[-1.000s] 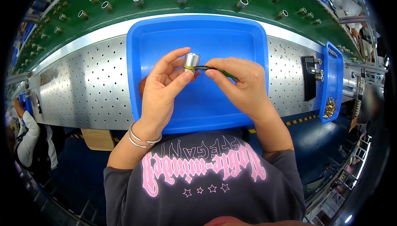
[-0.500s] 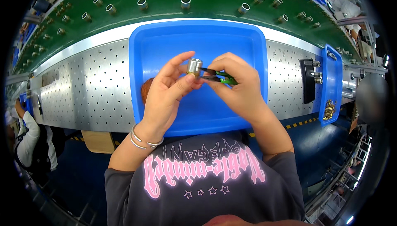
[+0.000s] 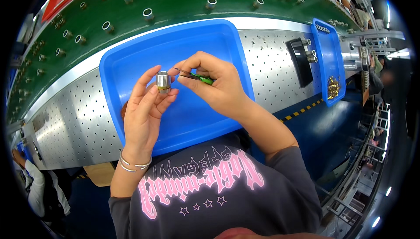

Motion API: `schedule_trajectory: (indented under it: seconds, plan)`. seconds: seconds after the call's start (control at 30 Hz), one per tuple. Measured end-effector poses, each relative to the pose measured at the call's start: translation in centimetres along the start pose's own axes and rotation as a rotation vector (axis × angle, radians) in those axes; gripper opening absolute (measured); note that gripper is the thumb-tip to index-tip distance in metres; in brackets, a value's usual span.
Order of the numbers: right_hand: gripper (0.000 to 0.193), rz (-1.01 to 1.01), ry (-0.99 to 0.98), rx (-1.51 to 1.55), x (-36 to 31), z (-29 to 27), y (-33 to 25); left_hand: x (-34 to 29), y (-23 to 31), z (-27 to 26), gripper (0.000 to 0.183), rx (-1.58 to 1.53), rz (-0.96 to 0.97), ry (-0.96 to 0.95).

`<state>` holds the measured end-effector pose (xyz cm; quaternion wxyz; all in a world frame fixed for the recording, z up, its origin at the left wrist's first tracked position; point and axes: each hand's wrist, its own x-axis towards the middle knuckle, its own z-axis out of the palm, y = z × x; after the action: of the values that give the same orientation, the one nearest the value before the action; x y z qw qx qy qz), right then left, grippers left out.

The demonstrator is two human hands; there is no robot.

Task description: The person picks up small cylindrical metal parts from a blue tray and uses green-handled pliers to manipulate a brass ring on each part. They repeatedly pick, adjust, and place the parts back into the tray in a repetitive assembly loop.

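Observation:
My left hand [image 3: 143, 108] pinches a short shiny metal sleeve [image 3: 163, 80] upright between thumb and fingers. A yellowish band runs round the sleeve's lower part. In my right hand [image 3: 218, 83] is a slim two-pronged tool [image 3: 204, 79], black with green grips. Its dark prongs point left toward the sleeve, slightly apart from each other. A small gap shows between the prongs and the sleeve. Both hands are above a large blue tray [image 3: 245, 75]. A brown, rough-looking object [image 3: 124, 109] in the tray is mostly hidden behind my left hand.
A green surface [image 3: 183, 0] beyond the tray carries many standing metal sleeves. Perforated metal worktop [image 3: 65, 121] lies on both sides. To the right are a black block [image 3: 299, 63] beside several sleeves and a narrow blue tray [image 3: 326, 59] with small brass-coloured parts [image 3: 333, 87].
The whole view has turned and shifted, so the tray appears tilted and further left. The tool's prongs have drawn back from the sleeve. Both hands keep their holds.

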<state>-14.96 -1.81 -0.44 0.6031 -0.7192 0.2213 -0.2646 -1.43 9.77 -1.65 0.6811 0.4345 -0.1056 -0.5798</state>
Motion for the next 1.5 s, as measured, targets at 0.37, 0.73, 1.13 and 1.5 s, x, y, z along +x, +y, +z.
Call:
schedule_trajectory:
  seconds: [0.37,0.73,1.13,1.5]
  plan:
    - [0.022,-0.207,0.114,-0.235,-0.8,0.5,0.2,0.1,-0.4,0.4,0.047,0.208,0.087,-0.066]
    - [0.030,-0.303,0.109,-0.267,-1.3,0.4,-0.2,-0.3,-1.0,0.4,0.039,0.344,0.166,-0.120]
    - [0.020,-0.132,0.290,-0.152,-1.2,-0.2,-1.4,-0.9,-0.2,0.1,0.040,0.331,0.146,-0.104]
    - [0.016,-0.874,-0.297,0.660,-5.3,-5.7,-9.9,-0.3,-1.6,1.7,0.043,0.293,0.117,0.034]
